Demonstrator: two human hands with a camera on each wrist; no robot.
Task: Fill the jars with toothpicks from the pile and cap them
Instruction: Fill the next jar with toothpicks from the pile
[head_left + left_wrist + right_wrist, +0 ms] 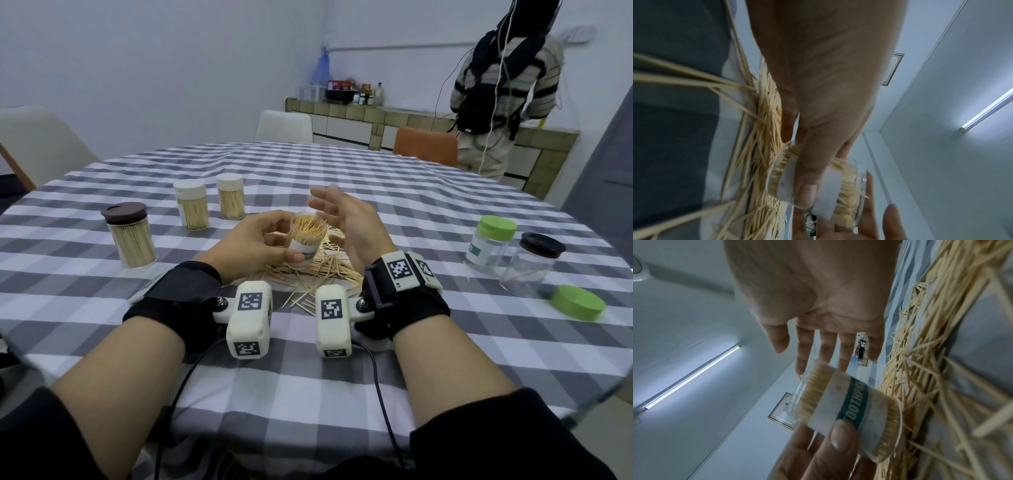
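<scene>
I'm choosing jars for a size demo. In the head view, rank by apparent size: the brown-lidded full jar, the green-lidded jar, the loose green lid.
1. Brown-lidded jar and green-lidded jar: they look alike, so unranked.
2. Loose green lid, clearly smallest, though nearer the camera.

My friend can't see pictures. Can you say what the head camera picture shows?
A left hand holds an open jar full of toothpicks above a pile on a checked table; the right hand is open beside it. Three capped, filled jars stand left.
</scene>
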